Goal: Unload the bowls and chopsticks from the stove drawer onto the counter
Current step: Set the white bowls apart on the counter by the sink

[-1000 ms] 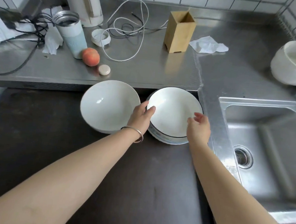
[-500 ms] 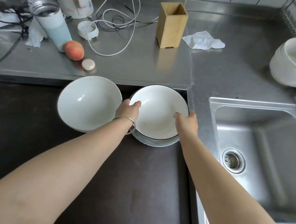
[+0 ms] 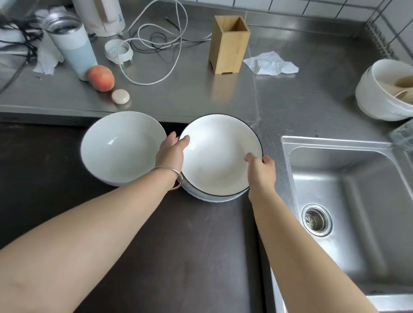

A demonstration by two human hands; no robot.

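Steel worktop (image 3: 188, 98), tiled wall behind, sink (image 3: 349, 196) at right edge. Wooden box (image 3: 228, 45), peach (image 3: 101, 78) near front edge. Left hand (image 3: 171, 152), right hand (image 3: 262, 172) gripping black-rimmed bowl (image 3: 218, 157).

A white round ceramic bowl with a thin black rim (image 3: 219, 155) tops a stack whose lower bowl shows pale blue. Left of it sits a plain white deep bowl (image 3: 120, 151). They rest on a dark brown matte surface (image 3: 176, 268). On the far grey stainless-steel counter (image 3: 186, 95): a light tan wooden square holder (image 3: 229, 45), an orange-red peach (image 3: 100, 78), a pale blue tumbler with silver mouth (image 3: 70, 44) and a white coiled cable (image 3: 159, 41).
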